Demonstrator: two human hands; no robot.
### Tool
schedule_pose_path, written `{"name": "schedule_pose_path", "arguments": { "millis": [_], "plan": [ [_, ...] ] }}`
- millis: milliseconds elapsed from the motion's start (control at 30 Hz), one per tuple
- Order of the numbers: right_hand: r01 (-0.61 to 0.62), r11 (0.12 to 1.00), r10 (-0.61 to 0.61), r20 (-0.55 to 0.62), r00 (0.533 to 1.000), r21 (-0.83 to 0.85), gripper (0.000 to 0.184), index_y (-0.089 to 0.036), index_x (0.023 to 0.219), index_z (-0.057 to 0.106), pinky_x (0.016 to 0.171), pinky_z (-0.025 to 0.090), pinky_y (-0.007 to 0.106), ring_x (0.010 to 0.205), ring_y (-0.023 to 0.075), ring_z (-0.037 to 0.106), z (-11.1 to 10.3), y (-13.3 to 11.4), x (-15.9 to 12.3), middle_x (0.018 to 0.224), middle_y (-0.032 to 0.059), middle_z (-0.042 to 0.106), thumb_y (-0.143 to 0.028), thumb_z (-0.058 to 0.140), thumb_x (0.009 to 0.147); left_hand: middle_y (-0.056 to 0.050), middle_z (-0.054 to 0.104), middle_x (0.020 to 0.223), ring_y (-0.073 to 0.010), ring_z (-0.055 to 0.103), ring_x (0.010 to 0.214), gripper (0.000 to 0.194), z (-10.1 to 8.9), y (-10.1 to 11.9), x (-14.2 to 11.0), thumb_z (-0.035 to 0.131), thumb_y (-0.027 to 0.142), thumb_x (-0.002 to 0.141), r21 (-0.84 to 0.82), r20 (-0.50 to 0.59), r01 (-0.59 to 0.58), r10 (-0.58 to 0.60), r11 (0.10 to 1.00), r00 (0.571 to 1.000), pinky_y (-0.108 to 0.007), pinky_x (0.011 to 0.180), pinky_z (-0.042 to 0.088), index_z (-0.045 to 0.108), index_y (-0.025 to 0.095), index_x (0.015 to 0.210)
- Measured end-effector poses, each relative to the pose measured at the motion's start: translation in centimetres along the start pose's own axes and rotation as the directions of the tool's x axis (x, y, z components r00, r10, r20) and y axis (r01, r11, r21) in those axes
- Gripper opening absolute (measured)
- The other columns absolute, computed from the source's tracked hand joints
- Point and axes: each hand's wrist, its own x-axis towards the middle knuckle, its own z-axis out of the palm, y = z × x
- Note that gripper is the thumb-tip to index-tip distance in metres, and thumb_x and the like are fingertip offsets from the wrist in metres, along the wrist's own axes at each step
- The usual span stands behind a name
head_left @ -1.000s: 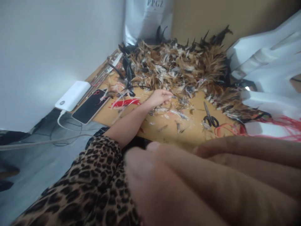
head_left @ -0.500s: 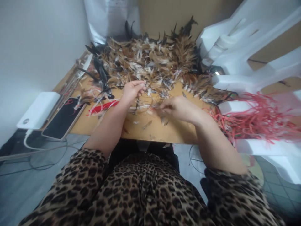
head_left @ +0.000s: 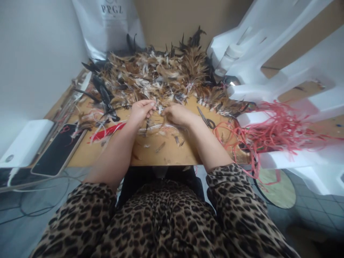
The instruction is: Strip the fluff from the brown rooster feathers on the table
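A big heap of brown, white and black feathers (head_left: 158, 75) covers the far half of a small wooden table (head_left: 158, 154). My left hand (head_left: 141, 111) and my right hand (head_left: 177, 114) meet at the heap's near edge, fingers curled and pinched on small feathers (head_left: 159, 107) between them. Loose feathers lie scattered on the wood under my wrists. Black scissors (head_left: 206, 120) lie just right of my right hand. A red feather (head_left: 107, 131) lies left of my left forearm.
A phone (head_left: 57, 150) and a white power bank (head_left: 25, 143) with a cable sit at the table's left edge. Red strands (head_left: 271, 132) spill over white foam pieces (head_left: 282, 71) on the right. A white bag (head_left: 107, 25) stands behind the heap.
The view swung right and steadied. My right hand dropped from close to the camera onto the table, then both hands shifted forward to the heap's edge and came together.
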Motion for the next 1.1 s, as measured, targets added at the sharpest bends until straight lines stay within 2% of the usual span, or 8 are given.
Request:
{"name": "schedule_pose_path", "arguments": {
  "millis": [133, 267, 400, 500, 600, 800, 967, 1100],
  "plan": [
    [-0.035, 0.999, 0.036, 0.047, 0.998, -0.008, 0.016, -0.016, 0.077, 0.07, 0.072, 0.037, 0.026, 0.08, 0.0176, 0.057, -0.6, -0.3, 0.8, 0.085, 0.0085, 0.066, -0.016, 0.056, 0.069, -0.002, 0.062, 0.064, -0.0026, 0.043, 0.042, 0.025, -0.1, -0.1, 0.1, 0.068, 0.027, 0.064, 0.011, 0.004, 0.014, -0.014, 1.0, 1.0, -0.015, 0.036, 0.029, 0.066, 0.011, 0.084],
    [-0.047, 0.927, 0.083, -0.082, 0.993, 0.372, 0.01, -0.013, 0.068, 0.066, 0.065, 0.038, 0.024, 0.063, 0.011, 0.052, -1.4, 0.8, 1.9, 0.068, 0.0035, 0.063, -0.018, 0.058, 0.068, -0.002, 0.063, 0.064, -0.0026, 0.044, 0.042, 0.027, -0.1, 0.0, 0.1, 0.069, 0.027, 0.063, -0.001, -0.015, 0.032, -0.032, 1.0, 0.999, -0.015, 0.036, 0.029, 0.066, 0.011, 0.084],
    [-0.01, 0.508, 0.193, -0.102, 0.976, 0.862, 0.014, -0.013, 0.067, 0.061, 0.05, 0.033, 0.02, 0.048, 0.0057, 0.04, -0.8, 1.2, 2.7, 0.052, -0.0032, 0.052, -0.026, 0.063, 0.066, -0.002, 0.063, 0.065, -0.0023, 0.043, 0.042, 0.024, 0.1, 0.3, 0.0, 0.069, 0.024, 0.062, -0.035, -0.017, 0.05, -0.051, 0.998, 0.999, -0.015, 0.036, 0.027, 0.066, 0.011, 0.082],
    [-0.018, 0.163, 0.252, -0.024, 0.967, 0.986, 0.023, -0.014, 0.068, 0.058, 0.044, 0.029, 0.017, 0.046, 0.0051, 0.039, 0.4, 0.7, 3.1, 0.05, -0.0048, 0.05, -0.031, 0.071, 0.059, -0.002, 0.063, 0.066, -0.0025, 0.044, 0.043, 0.024, 0.1, 0.3, -0.1, 0.07, 0.024, 0.061, -0.056, -0.001, 0.084, -0.084, 0.995, 0.996, -0.015, 0.036, 0.027, 0.066, 0.012, 0.082],
    [0.002, -0.004, 0.265, -0.001, 0.964, 1.0, 0.031, -0.015, 0.069, 0.057, 0.044, 0.03, 0.017, 0.049, 0.0052, 0.041, 1.7, 0.4, 3.3, 0.054, -0.0045, 0.051, -0.035, 0.075, 0.053, -0.003, 0.063, 0.069, -0.0025, 0.045, 0.044, 0.026, 0.0, 0.3, -0.2, 0.071, 0.025, 0.061, -0.065, 0.034, 0.08, -0.078, 0.995, 0.996, -0.014, 0.036, 0.028, 0.066, 0.012, 0.084],
    [0.149, 0.349, 0.344, -0.274, 0.898, 0.925, 0.023, -0.015, 0.071, 0.057, 0.059, 0.037, 0.021, 0.057, 0.0072, 0.044, 2.6, 0.0, 3.2, 0.061, -0.0035, 0.053, -0.036, 0.064, 0.064, -0.001, 0.057, 0.058, -0.0024, 0.043, 0.04, 0.026, -0.2, 0.5, -0.1, 0.068, 0.036, 0.067, -0.091, 0.042, 0.113, -0.11, 0.989, 0.993, -0.015, 0.035, 0.026, 0.064, 0.011, 0.073],
    [0.233, 0.76, 0.12, -0.483, 0.867, 0.607, 0.013, -0.015, 0.073, 0.058, 0.078, 0.038, 0.026, 0.079, 0.0128, 0.051, 2.3, -1.1, 2.5, 0.079, 0.0025, 0.058, -0.026, 0.052, 0.075, -0.002, 0.055, 0.054, -0.0038, 0.045, 0.04, 0.038, -0.4, 0.9, -0.1, 0.062, 0.049, 0.071, -0.153, 0.132, 0.262, -0.243, 0.953, 0.961, -0.015, 0.035, 0.026, 0.059, 0.01, 0.068],
    [0.277, 0.864, -0.029, -0.508, 0.861, 0.42, 0.014, -0.014, 0.074, 0.058, 0.079, 0.037, 0.027, 0.082, 0.0143, 0.049, 2.5, -1.5, 2.2, 0.08, 0.004, 0.054, -0.021, 0.046, 0.079, -0.001, 0.055, 0.055, -0.0028, 0.044, 0.041, 0.033, -0.8, 0.9, -0.2, 0.07, 0.04, 0.066, -0.187, 0.211, 0.307, -0.267, 0.933, 0.94, -0.014, 0.035, 0.025, 0.058, 0.009, 0.068]
  ]
}}
